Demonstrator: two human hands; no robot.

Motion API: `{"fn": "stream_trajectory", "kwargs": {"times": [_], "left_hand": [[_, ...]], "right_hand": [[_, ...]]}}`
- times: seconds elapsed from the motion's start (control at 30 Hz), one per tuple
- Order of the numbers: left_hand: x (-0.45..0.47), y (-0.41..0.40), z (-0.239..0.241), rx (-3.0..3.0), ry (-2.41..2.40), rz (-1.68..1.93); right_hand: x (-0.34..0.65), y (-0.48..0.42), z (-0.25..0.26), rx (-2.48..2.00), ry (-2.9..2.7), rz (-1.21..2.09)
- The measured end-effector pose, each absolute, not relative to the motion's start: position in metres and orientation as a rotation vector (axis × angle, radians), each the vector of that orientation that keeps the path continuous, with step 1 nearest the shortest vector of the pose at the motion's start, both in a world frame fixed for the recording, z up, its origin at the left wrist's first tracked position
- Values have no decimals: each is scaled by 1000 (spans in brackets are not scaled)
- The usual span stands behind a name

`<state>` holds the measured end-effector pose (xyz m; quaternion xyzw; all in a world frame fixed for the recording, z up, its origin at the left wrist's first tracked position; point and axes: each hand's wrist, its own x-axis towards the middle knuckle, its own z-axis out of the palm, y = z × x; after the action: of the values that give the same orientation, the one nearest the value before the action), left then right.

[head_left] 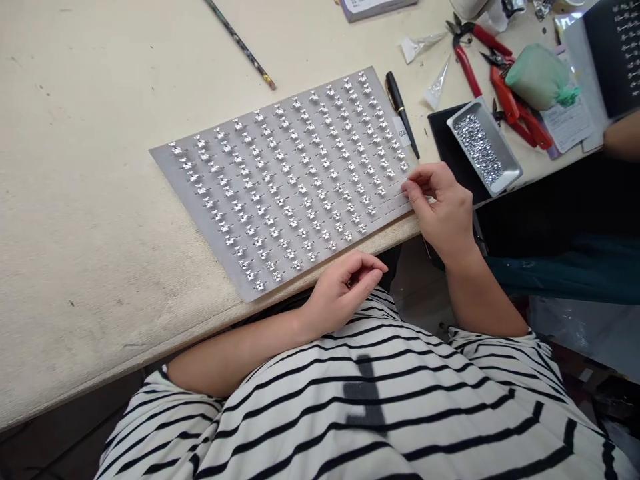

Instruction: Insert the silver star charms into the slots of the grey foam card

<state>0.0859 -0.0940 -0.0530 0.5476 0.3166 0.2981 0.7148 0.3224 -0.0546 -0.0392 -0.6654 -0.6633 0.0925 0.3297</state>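
Note:
A flat grey board (pixel 190 200) lies slanted on the table, set with many rows of small silvery star-like pieces (pixel 305 190). My right hand (pixel 443 210) is at the board's right corner, thumb and forefinger pinched together just over its edge. Whatever is between those fingertips, if anything, is too small to make out. Slits without pieces show beside it. My left hand (pixel 343 293) rests below the board's near edge, in front of the striped shirt, with fingers curled and thumb against the forefinger. Its grip hides anything inside.
Right of the board are a black pen (pixel 401 113) and a grey tray (pixel 510 170) of tiny silvery bits. Red-handled pliers (pixel 467 63), a green pouch (pixel 537 77) and papers lie behind. A pencil (pixel 243 47) lies farther back. Another person's arm (pixel 623 143) shows at right.

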Motion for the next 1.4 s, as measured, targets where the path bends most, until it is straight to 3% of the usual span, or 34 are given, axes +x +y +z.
{"fn": "stream_trajectory", "kwargs": {"times": [0.47, 0.77, 1.4], "left_hand": [[85, -92, -51, 1217, 707, 657], [85, -92, -51, 1221, 695, 661], [87, -94, -55, 1081, 667, 589]], "right_hand": [[318, -50, -48, -1746, -1709, 203], [318, -48, -58, -1735, -1858, -6], [320, -58, -58, -1768, -1663, 158]]}}
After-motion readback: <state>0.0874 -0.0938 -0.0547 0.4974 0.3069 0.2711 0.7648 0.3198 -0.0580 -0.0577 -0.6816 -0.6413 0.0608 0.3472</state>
